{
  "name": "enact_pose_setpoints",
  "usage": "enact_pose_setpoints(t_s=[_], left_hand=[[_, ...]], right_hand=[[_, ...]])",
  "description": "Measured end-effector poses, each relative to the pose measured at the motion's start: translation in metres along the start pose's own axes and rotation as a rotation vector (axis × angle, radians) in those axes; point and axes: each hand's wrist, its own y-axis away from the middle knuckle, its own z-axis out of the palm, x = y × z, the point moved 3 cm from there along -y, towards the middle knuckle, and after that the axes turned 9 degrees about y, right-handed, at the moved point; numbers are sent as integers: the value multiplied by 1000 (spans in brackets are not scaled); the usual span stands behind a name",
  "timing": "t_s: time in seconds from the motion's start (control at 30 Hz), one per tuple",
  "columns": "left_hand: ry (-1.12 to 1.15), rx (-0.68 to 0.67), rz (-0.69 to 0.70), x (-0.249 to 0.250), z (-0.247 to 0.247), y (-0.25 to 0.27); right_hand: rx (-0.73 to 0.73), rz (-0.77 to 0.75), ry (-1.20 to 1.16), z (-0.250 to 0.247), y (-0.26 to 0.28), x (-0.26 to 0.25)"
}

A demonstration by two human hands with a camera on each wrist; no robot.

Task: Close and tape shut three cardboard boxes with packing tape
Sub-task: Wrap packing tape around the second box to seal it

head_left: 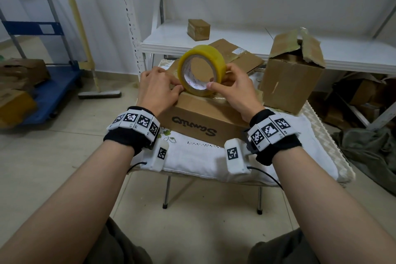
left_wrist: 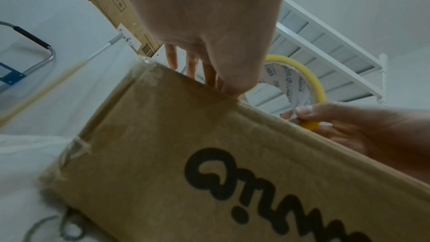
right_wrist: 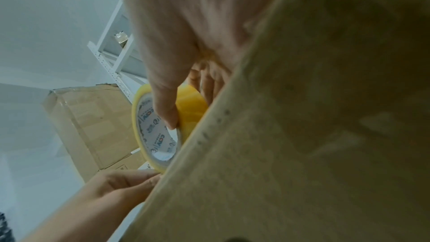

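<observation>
A flat brown cardboard box [head_left: 199, 111] with black lettering lies closed on the cloth-covered small table [head_left: 203, 158]. A yellow tape roll [head_left: 214, 53] stands on edge on the box top. My right hand [head_left: 230, 85] grips the roll, thumb inside the core and fingers behind it, as the right wrist view shows at the tape roll [right_wrist: 190, 111]. My left hand [head_left: 169, 89] is at the roll's lower left and pinches the tape end at the box's top edge [left_wrist: 186, 154]. A taller box [head_left: 291, 79] with raised flaps stands to the right. A small taped box [head_left: 198, 29] sits on the shelf.
Flattened cardboard [head_left: 244, 58] lies behind the flat box. A white shelf [head_left: 235, 38] runs along the back. A blue trolley [head_left: 42, 83] with boxes stands at the left, a floor squeegee [head_left: 99, 94] beside it. Boxes and cloth [head_left: 368, 148] clutter the floor at the right.
</observation>
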Motion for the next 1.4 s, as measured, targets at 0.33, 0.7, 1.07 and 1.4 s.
enact_pose_setpoints(t_s=[0.33,0.7,1.07,1.4], left_hand=[[-34,40,-62,-4,2,0],[-67,46,-61,7,-1,-2],[298,-80,1,17,3,-6],[265,-57,-18,20,4,-3]], right_hand=[[164,21,-25,-33,4,-7],[200,-46,-54,-53,15,-24],[195,-58,-26,-51,19,-26],[146,-28,-19,-52,15,-8]])
